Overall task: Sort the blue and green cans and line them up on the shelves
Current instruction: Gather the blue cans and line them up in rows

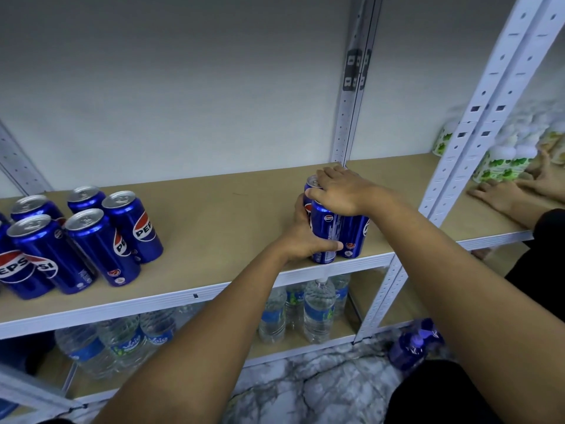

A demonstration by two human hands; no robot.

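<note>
Here, on a tan shelf [214,221] of a white metal rack, a person's two hands gather a small cluster of blue cans [336,234] near the shelf's front edge. The left grip [305,237] is curled around the cluster's near side, thumb across the front can's lower body; the right grip [342,191] lies over the can tops, fingers bent down over them, pressing rather than plainly clasping. The clustered cans stand upright and touch one another; they are glossy blue with a red, white and blue roundel and small print down the side.

Well to the left of the grips, a second group of blue cans [91,237] with silver lids stands on the same shelf. To the right of the grips, beyond the rack's upright [477,123], green-patterned cans [504,160] stand blurred on the adjoining shelf, where another person's hands [501,194] rest. Below the grips, the lower shelf [305,344] holds clear water bottles [318,310] with blue labels. Low to the right, purple-blue objects [412,347] lie on the marbled floor, too blurred to identify.
</note>
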